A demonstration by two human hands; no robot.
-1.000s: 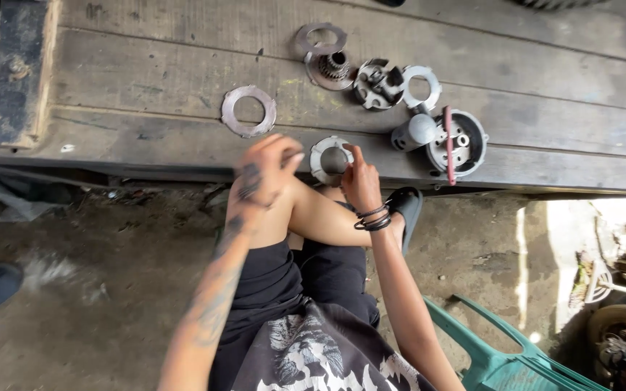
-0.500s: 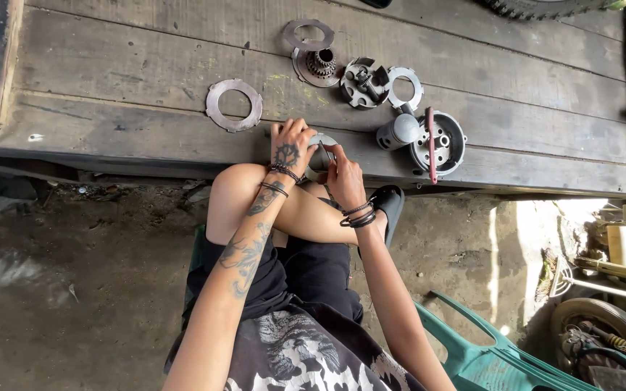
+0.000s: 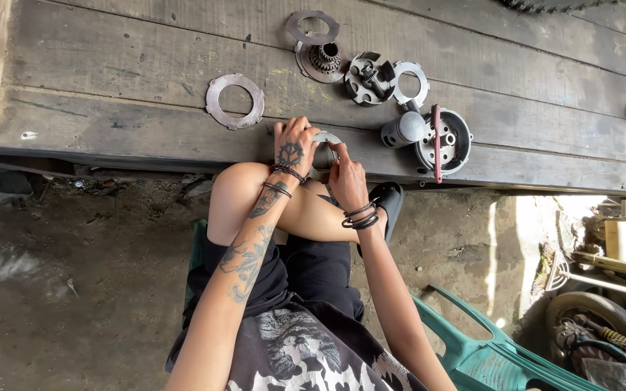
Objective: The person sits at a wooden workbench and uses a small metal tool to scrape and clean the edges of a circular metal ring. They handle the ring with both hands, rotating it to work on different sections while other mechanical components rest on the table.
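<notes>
Grey metal, a small round part, is held at the near edge of the wooden bench, middle of the frame. It is pinned by the left hand and pinched by the right hand, so it cannot slip. More rings are laid out above.

Round grey metal part at plank edge

Bare planks lie open left of the flat ring and across the far bench. Right of the hands, the round housing, red-handled tool and gear plates crowd the way. The raised knee blocks the near edge.
</notes>
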